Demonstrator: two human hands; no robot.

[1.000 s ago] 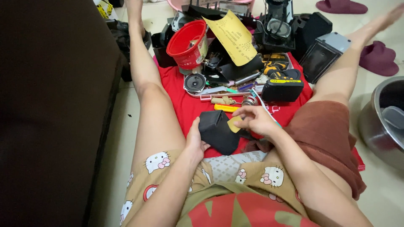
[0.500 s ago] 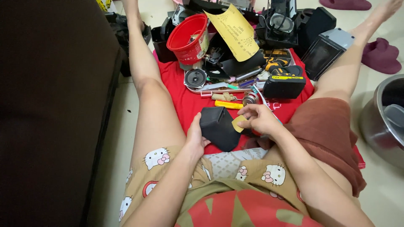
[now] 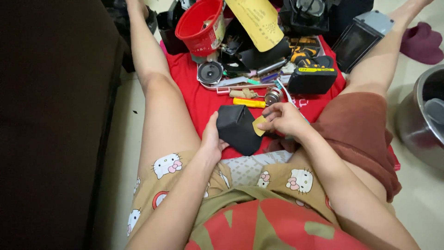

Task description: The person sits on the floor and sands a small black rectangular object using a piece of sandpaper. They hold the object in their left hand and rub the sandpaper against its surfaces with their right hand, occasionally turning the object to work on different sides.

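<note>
Sanding step in hand, by the look: left hand [image 3: 212,141] grips black angular casing [image 3: 238,128] over red cloth's [image 3: 199,99] near edge, right hand [image 3: 283,119] fingers pinch small tan sandpaper piece [image 3: 259,125] against its face; next stroke needs casing steady.

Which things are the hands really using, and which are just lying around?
In use:
- left hand holding the black angular casing
- right hand pressing a small yellow sandpaper piece on it

Lying about:
- red bucket
- small round speaker
- yellow-handled tool
- yellow sandpaper sheet
- steel pot
- red cloth
</note>
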